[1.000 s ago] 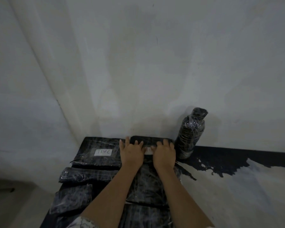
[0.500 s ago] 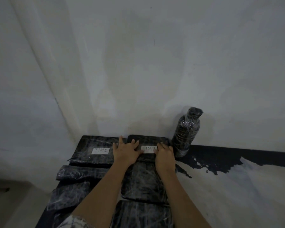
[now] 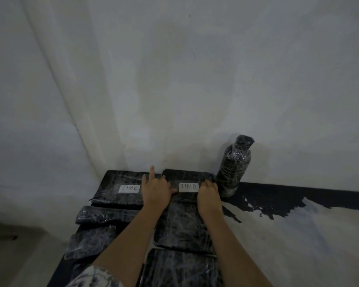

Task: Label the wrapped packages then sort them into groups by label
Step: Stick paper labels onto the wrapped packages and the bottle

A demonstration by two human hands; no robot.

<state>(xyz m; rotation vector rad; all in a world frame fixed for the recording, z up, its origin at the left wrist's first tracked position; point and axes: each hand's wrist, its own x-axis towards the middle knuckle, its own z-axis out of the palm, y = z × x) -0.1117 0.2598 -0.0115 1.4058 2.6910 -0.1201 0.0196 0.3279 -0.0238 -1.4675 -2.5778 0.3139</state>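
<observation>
Over the last second the two grips have moved apart from the centre of the far-middle package (image 3: 187, 176), where together they hid its label. The white label (image 3: 188, 187) is now fully exposed and reads TIMB. This indicates that the label is stuck down and the labelling step for this package is probably complete. The left grip (image 3: 155, 191) is released and grasps nothing: its index finger points up, its other fingers are bent, and its thumb tip touches the left end of the label. The right grip (image 3: 208, 193) rests with bent fingers on the package at the right end of the label; whether it pinches the wrap cannot be told. The label therefore lies directly between the two grips. To the left, touching or just beside this package, lies the TIMC package (image 3: 116, 195). A wrapped bottle (image 3: 234, 168) stands upright just to the right, against the wall. The nearer packages (image 3: 180, 226) on the bench (image 3: 278, 197) show no label and, in this assessment, remain to be processed.
</observation>
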